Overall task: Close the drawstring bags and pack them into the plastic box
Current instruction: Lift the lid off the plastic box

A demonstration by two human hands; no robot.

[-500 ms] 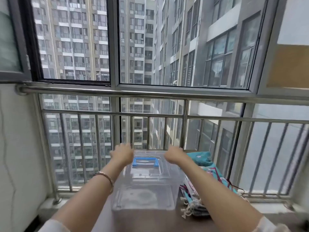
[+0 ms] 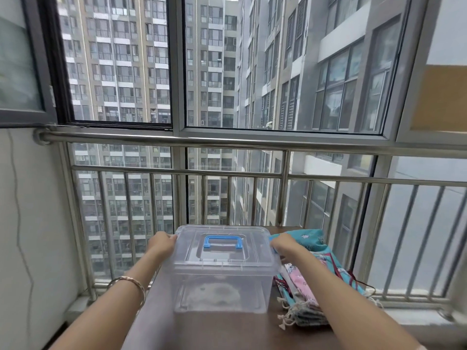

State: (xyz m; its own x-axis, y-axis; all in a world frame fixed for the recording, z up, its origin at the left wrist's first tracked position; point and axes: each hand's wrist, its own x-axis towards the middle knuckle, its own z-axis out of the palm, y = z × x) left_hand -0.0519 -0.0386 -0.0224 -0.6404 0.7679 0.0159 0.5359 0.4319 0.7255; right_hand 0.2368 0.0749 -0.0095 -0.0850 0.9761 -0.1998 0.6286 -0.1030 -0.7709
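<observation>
A clear plastic box (image 2: 219, 289) with a lid and a blue handle (image 2: 223, 242) stands on the brown table (image 2: 227, 332). It looks empty inside. My left hand (image 2: 161, 245) grips the lid's left edge. My right hand (image 2: 284, 245) grips the lid's right edge, at a blue latch. A pile of flat drawstring bags (image 2: 303, 281), teal, pink and grey, lies on the table right of the box, partly hidden by my right forearm. Their cords hang loose near the front of the pile.
A steel railing (image 2: 227, 173) and large windows rise right behind the table. A white wall (image 2: 30, 223) closes the left side. A narrow ledge (image 2: 404, 314) runs beside the table at the right.
Both hands have come down from above the lid and moved apart onto its left and right edges. The view has tilted down a little.
</observation>
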